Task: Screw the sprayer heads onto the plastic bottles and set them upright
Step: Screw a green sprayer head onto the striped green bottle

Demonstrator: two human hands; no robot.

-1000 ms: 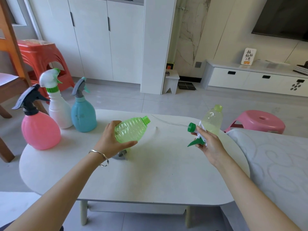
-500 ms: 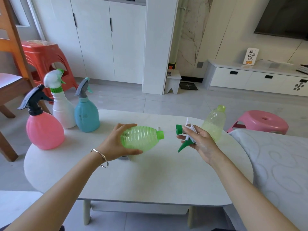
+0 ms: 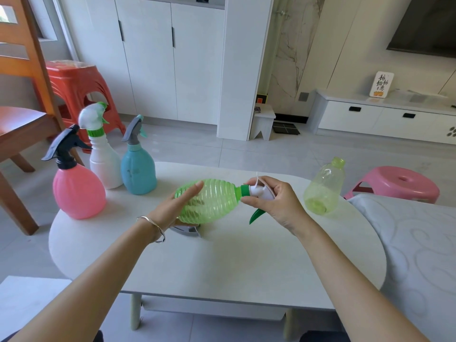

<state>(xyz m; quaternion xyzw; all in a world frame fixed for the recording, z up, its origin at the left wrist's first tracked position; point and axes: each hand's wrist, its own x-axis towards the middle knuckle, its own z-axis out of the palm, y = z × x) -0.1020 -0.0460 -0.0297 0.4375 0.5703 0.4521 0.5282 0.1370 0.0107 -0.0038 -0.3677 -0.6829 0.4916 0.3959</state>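
- Closest to us, both forearms reach in over the white oval counter [image 3: 222, 267], and there's a thin silver bracelet [image 3: 154, 229] on the left wrist.
- Our left hand [image 3: 170, 211] has its fingers wrapped round the belly of the green ribbed bottle [image 3: 214, 201], gripping it. The bottle's on its side, lifted off the counter, neck pointing to our right.
- Our right hand [image 3: 278, 206] pinches the white sprayer head [image 3: 259, 192] between thumb and fingers. Its green collar sits right against the bottle's neck. We can't tell how far it's threaded on. The green trigger [image 3: 256, 214] pokes out below the hand.
- Just under the left hand, a grey sprayer head [image 3: 188, 230] lies on the counter, partly hidden by the wrist.
- Off to the right, near the counter's edge, a yellow-green bottle [image 3: 323, 191] stands with no head on it, well apart from both hands.
- Right next to that edge is a white swirl-patterned cushion [image 3: 419, 243].
- On the far left of the counter we've got three bottles upright with heads on. The pink spray bottle [image 3: 77, 191] is nearest, then the white spray bottle [image 3: 103, 161] and the teal spray bottle [image 3: 138, 169] just beside each other.
- On the floor behind are a pink stool [image 3: 399, 183] to the right, and a red stool [image 3: 74, 85] and a wooden chair [image 3: 22, 114] to the left.
- At the back are white cabinets [image 3: 148, 58], a small white step stool [image 3: 264, 122] and a low TV unit [image 3: 382, 117] with a little sign [image 3: 381, 83] on top.
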